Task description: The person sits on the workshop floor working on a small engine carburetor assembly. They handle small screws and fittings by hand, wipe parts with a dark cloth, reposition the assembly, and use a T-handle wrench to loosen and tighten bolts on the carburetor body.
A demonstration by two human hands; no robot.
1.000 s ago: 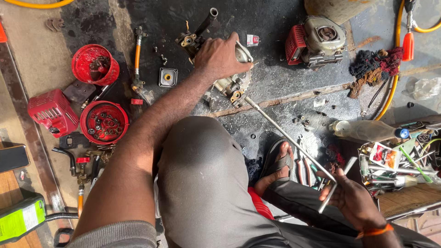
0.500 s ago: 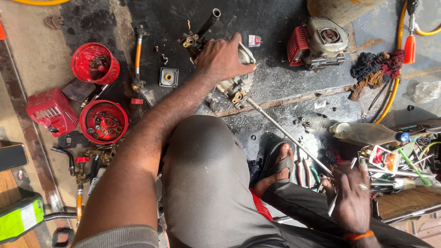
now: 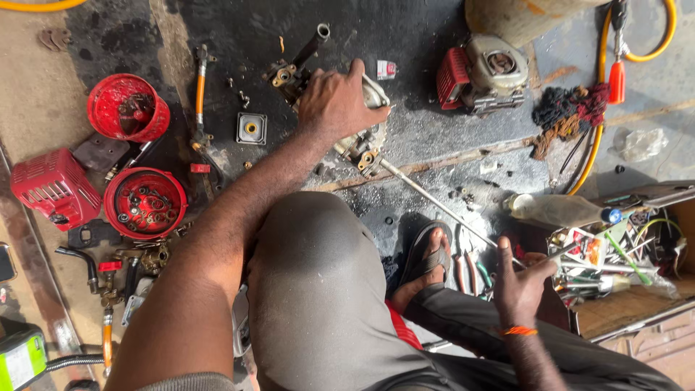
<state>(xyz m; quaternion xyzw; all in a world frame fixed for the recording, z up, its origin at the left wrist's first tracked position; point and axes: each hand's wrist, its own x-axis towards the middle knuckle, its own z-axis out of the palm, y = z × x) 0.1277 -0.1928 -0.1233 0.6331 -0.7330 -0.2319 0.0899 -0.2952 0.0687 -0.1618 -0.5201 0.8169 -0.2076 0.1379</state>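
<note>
My left hand (image 3: pixel 337 105) reaches forward over my knee and grips a grey metal engine housing (image 3: pixel 365 148) lying on the dark floor mat. A long thin steel shaft (image 3: pixel 434 199) runs from that housing back towards my right side. My right hand (image 3: pixel 521 279) is low at the right, by the edge of an open tool box (image 3: pixel 630 300), with its fingers closed around a thin silver tool (image 3: pixel 563 250). My foot in a sandal (image 3: pixel 427 261) rests between the two hands.
Two red round cups (image 3: pixel 129 108) (image 3: pixel 145 203) with small parts and a red engine cover (image 3: pixel 51 188) lie at the left. A small engine (image 3: pixel 485 72), a dark rag (image 3: pixel 568 108), a yellow hose (image 3: pixel 601 145) and a plastic bottle (image 3: pixel 550 210) lie at the right. Bolts are scattered on the mat.
My right hand has moved from the near end of the long shaft to the tool box edge and closed on a thin tool. The left hand stays on the housing.
</note>
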